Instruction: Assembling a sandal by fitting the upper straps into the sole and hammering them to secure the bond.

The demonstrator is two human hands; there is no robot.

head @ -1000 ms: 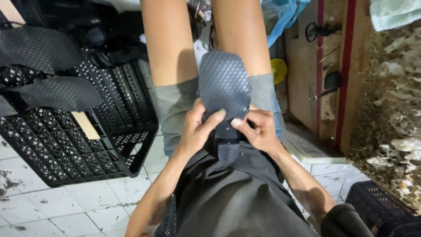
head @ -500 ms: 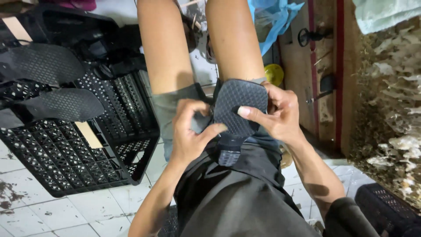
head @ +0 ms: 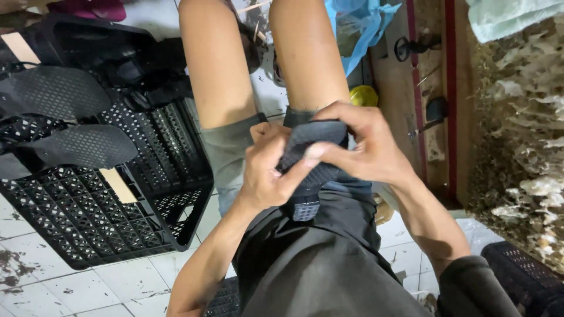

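A second ago the dark textured sole piece point(head: 310, 154) lay long and flat across the lap. Now both hands have folded it short, the right hand point(head: 361, 147) having come over its top while the left hand point(head: 267, 176) pinches its lower edge.

A black plastic crate point(head: 88, 223) (two dark soles point(head: 82, 147) on top) beside white floor tiles point(head: 76, 287).

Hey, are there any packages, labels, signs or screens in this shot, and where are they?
No labels, signs or screens show.
Blue plastic bag: top centre on the floor beyond the knees, crumpled, translucent light blue.
Black plastic crate: left on the tiled floor, open lattice, holding dark textured sole pieces.
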